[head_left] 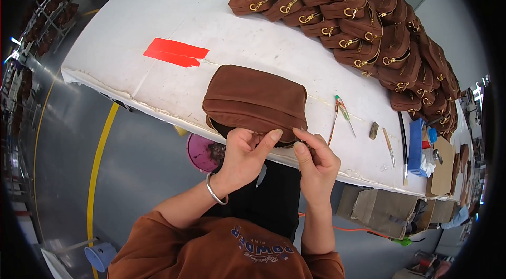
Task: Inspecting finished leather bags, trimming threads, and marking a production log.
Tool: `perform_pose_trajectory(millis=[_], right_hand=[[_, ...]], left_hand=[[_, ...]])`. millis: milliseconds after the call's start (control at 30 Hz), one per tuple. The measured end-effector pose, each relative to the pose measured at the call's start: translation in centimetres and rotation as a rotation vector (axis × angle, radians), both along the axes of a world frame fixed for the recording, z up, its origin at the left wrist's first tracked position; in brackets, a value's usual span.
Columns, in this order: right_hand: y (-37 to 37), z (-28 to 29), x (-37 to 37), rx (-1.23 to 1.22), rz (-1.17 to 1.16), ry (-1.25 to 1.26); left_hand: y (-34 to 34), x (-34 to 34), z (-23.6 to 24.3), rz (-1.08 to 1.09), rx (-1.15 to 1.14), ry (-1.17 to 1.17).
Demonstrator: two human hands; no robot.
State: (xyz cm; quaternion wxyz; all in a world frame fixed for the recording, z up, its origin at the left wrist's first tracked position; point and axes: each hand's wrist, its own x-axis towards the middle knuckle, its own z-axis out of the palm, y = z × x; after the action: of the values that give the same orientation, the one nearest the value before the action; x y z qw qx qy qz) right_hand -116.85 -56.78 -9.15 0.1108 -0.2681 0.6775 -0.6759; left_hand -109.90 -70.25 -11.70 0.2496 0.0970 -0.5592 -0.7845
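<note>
Pouch [255, 92] at surface [126, 63] edge, just beyond left grip [243, 157] and right grip [319, 160]; left pinches zipped rim [216, 125], apparently steadying it; right at same rim, whether gripping unclear.

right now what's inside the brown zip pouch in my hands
Only a dark opening shows at the near left corner of the brown zip pouch. The pouch's upper side and your left hand cover the rest, so any contents cannot be seen.

Head-worn left fisheye; looks steeply down, at close range, on hands [243, 159] and white tabletop [132, 36].
</note>
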Motion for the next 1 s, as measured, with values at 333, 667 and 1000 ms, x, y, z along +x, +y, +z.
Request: perform_pose_trajectory(millis=[333,667,1000], right_hand=[[1.2,1.0,0.5,0.004,0.122,0.079],[2.3,1.8,0.9,0.285,0.632,0.139],[1.8,3.0,2.3,0.464,0.486,0.271]], left_hand=[[-0.4,-0.1,0.5,0.003,0.008,0.006],[-3.3,-0.5,2.7,0.052,0.051,-0.093],[-2.8,-0.3,2.3,0.041,0.068,-0.102]])
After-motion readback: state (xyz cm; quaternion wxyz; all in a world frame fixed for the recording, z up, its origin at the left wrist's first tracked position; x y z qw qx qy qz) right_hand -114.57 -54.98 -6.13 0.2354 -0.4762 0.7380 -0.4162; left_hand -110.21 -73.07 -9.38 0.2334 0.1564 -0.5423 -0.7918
